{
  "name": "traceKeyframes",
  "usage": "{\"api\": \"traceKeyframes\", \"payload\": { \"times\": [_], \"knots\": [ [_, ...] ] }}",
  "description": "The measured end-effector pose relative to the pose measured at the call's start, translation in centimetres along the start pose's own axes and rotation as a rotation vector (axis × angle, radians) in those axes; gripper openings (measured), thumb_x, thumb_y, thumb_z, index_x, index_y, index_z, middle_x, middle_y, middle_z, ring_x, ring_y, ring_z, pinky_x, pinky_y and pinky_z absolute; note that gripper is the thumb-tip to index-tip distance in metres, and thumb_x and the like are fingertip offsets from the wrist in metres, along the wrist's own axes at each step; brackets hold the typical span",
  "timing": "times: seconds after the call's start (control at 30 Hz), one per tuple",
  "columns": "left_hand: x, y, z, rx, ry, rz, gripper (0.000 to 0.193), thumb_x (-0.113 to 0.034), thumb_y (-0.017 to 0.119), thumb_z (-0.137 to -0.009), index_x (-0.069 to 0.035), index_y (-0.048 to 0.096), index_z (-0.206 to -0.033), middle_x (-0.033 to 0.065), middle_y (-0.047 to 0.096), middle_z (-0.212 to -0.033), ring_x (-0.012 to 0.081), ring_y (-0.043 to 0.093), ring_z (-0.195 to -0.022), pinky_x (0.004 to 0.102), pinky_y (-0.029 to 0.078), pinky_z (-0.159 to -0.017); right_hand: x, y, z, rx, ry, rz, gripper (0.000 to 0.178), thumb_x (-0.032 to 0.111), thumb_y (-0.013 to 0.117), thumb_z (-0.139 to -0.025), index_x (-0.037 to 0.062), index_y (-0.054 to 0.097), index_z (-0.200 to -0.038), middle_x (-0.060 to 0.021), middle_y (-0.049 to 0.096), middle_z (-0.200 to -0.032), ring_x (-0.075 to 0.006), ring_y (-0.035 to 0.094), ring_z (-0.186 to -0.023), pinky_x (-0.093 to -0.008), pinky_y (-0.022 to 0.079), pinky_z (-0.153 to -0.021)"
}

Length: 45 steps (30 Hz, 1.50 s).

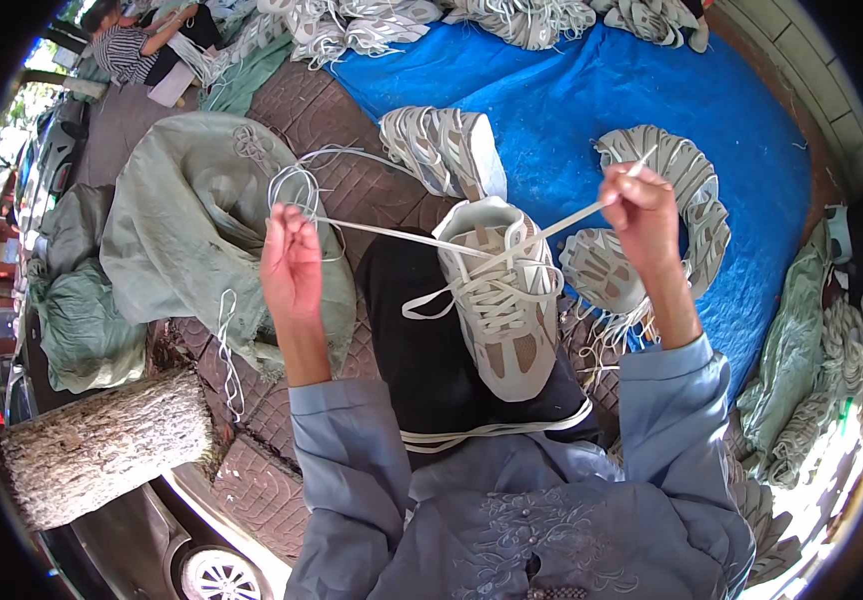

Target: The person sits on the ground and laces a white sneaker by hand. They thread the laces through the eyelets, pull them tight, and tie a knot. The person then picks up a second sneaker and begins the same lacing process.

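Note:
A beige and brown sneaker [502, 300] rests on my lap, its toe pointing toward me. White shoelaces [392, 232] run from its upper eyelets to both hands, crossing over the tongue. My left hand [292, 255], raised at the left, pinches one lace, and a loose loop of lace rises above its fingers. To the right, my right hand [642, 210] grips the other lace end, whose tip sticks up past the fingers. Both laces look taut. Lower on the shoe, the lacing is crisscrossed, with a loop hanging out on its left side.
More sneakers [442, 150] stand beyond my knees, and a curved row of shoe uppers [707, 220] lies on a blue tarp [552, 80]. A grey-green sack [172, 240] sits at the left, near a tree trunk [107, 445]. Another person [132, 50] sits far left.

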<state>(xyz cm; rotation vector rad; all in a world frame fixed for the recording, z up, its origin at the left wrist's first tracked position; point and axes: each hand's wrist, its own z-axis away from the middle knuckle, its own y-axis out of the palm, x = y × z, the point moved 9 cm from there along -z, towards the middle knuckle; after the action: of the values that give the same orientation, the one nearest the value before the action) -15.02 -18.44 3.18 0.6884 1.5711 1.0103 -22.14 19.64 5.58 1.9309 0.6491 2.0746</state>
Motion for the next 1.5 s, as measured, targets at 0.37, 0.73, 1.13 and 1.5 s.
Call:
{"api": "traceKeyframes", "payload": {
  "times": [0.37,0.73,1.13,1.5],
  "knots": [
    [-8.5,-12.9,0.0,-0.455,0.266,-0.085,0.024,0.004,0.052,-0.08,0.003,0.047,-0.104,0.0102,0.053,-0.086,0.0163,0.051,-0.077,0.026,0.045,-0.07,1.0,-13.3,-4.0,-0.142,-0.004,-0.204,0.021,0.023,0.054,-0.085,0.0032,0.057,-0.091,-0.0023,0.055,-0.068,-0.0098,0.046,-0.055,-0.022,0.035,-0.05],
    [3.9,1.5,1.3,-0.14,-0.04,-1.149,0.014,-0.009,0.051,-0.082,0.002,0.058,-0.089,0.0052,0.054,-0.062,0.0099,0.052,-0.054,0.0229,0.044,-0.053,-8.1,13.7,4.9,0.824,-0.816,1.368,0.005,0.01,0.059,-0.059,0.0111,0.054,-0.06,-0.0029,0.056,-0.074,-0.017,0.054,-0.083,-0.0306,0.041,-0.07],
    [11.6,5.6,6.1,0.297,0.21,-1.911,0.006,-0.001,0.058,-0.072,-0.004,0.053,-0.074,0.0109,0.055,-0.066,0.026,0.056,-0.056,0.0333,0.043,-0.049,-7.4,11.6,6.6,0.684,-0.607,1.116,0.011,0.012,0.065,-0.06,0.0061,0.057,-0.066,-0.0034,0.059,-0.079,-0.0204,0.055,-0.084,-0.0341,0.04,-0.079],
    [12.7,6.9,6.3,0.36,0.281,-1.865,0.012,0.002,0.057,-0.067,-0.003,0.049,-0.075,0.0105,0.051,-0.065,0.0286,0.055,-0.057,0.0359,0.045,-0.049,-7.7,11.2,6.8,0.654,-0.64,1.1,0.012,0.014,0.066,-0.059,0.007,0.058,-0.066,-0.0024,0.059,-0.078,-0.0196,0.055,-0.085,-0.034,0.04,-0.078]
  ]
}}
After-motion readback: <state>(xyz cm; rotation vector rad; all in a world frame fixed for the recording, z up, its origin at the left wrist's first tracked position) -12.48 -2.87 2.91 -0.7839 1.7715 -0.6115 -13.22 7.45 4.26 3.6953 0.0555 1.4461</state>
